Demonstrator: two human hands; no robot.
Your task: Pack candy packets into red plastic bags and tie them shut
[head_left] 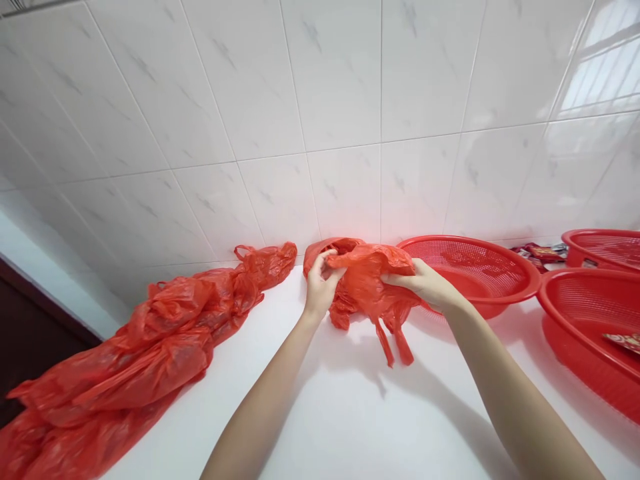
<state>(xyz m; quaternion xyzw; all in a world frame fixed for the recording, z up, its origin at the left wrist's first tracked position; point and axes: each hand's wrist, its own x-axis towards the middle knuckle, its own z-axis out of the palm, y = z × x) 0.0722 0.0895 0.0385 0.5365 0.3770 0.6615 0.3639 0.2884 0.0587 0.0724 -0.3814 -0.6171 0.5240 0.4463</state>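
- As seen in the head view, both hands grasp one red plastic bag (367, 270), held over the white tabletop (375, 427) near the tiled wall (345, 93).
- Left hand (321, 285): thumb and fingers pinch the bag's left edge.
- Right hand (427, 283): grips the opposite side, fingers partly covered by film.
- Two strips (403, 347) hang down; whether the underside touches the tabletop cannot be determined.
- Surroundings: heaped red bags (165, 340) at left; red basket (465, 257) just beside the right hand.
- Assessment: the step in hand appears to be spreading the bag; the next move calls for a light, steady grip on thin film.
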